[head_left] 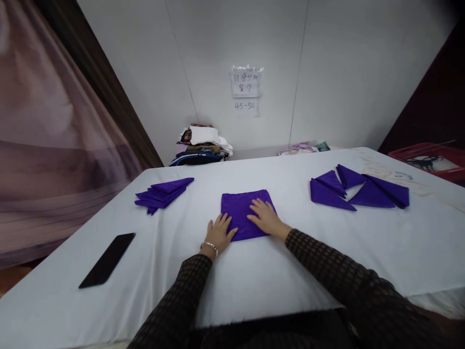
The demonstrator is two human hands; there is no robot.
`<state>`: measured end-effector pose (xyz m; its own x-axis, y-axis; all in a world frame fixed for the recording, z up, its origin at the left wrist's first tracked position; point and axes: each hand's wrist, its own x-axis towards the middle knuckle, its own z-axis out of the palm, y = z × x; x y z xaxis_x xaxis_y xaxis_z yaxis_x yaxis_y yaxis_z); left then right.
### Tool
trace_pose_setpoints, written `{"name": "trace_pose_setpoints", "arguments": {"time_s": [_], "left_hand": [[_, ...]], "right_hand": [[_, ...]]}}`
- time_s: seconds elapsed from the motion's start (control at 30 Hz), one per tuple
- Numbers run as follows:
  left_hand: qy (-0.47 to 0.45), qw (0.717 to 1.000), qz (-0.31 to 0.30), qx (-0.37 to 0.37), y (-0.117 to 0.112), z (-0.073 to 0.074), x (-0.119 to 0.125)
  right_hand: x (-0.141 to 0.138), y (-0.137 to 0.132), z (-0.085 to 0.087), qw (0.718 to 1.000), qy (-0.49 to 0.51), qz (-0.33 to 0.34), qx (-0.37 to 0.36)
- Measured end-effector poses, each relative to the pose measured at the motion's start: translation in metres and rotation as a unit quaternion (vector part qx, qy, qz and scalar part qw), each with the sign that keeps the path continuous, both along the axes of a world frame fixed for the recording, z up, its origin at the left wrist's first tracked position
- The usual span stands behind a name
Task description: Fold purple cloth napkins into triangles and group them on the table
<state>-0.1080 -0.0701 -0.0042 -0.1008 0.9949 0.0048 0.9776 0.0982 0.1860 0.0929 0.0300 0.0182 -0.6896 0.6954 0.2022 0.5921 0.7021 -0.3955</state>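
Note:
A purple cloth napkin (241,206), folded into a square, lies flat on the white-covered table in front of me. My left hand (218,232) rests at its left near corner, fingers spread and pointing away from me. On the napkin's right half lies my right hand (267,216), palm down with the fingers apart. Neither hand grips the cloth. Part of the right edge is hidden under my right hand and wrist.
Folded purple napkins (163,194) lie stacked at the left, and more purple triangles (374,191) at the right. A black flat slab (108,260) sits near left. Behind the table are piled clothes (201,145); a red basket (450,169) stands far right.

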Motion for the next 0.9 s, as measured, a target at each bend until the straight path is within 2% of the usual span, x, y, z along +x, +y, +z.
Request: {"name": "trace_pose_setpoints", "arguments": {"time_s": [0.1, 0.2, 0.3, 0.5, 0.9], "left_hand": [[-0.009, 1.000, -0.002, 0.009, 0.000, -0.001, 0.000], [-0.029, 0.999, -0.001, 0.023, -0.001, 0.000, -0.001], [-0.043, 0.999, -0.001, 0.029, -0.002, 0.000, -0.002], [-0.036, 0.999, -0.006, 0.026, -0.002, 0.000, -0.005], [-0.034, 0.999, -0.008, 0.022, -0.002, -0.001, -0.006]], "right_hand": [[0.018, 0.036, 0.002, 0.991, -0.014, -0.131, 0.010], [0.027, 0.064, -0.002, 0.979, -0.028, -0.201, -0.005], [0.024, 0.077, -0.010, 0.976, -0.034, -0.215, -0.013], [0.012, 0.081, -0.024, 0.968, -0.031, -0.250, -0.015], [0.010, 0.086, -0.037, 0.960, 0.064, -0.269, -0.046]]}}
